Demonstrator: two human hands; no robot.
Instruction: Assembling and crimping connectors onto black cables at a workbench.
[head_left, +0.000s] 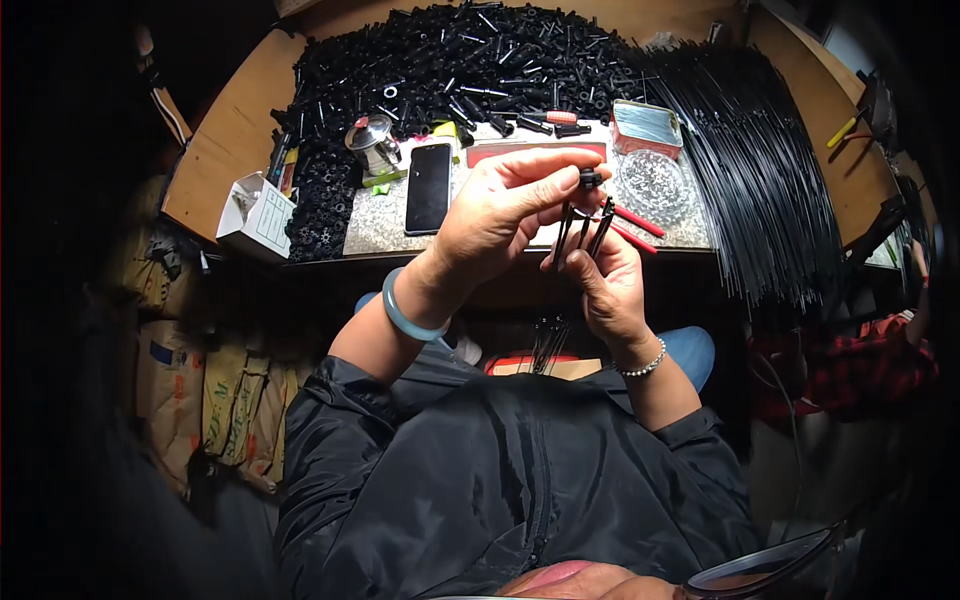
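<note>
My left hand [495, 210], with a pale blue bangle on its wrist, pinches a small black cylindrical part [590, 179] between thumb and fingertips. Close below and to the right, my right hand [615, 292] is closed around several thin black rods [602, 230], which stand roughly upright. The small part is near the rods' upper ends; whether they touch, I cannot tell. Behind my hands, a red-handled tool [637, 222] lies on the table, partly covered by them. More thin rods [547, 340] show below my hands, near my lap.
Black tubular parts [430, 60] are heaped across the back. Long black rods [760, 170] hang over the front edge at right. A phone [429, 188], metal pot [374, 143], white box [257, 213], clear dish [652, 183] and box of thin pieces [646, 127] surround the work area.
</note>
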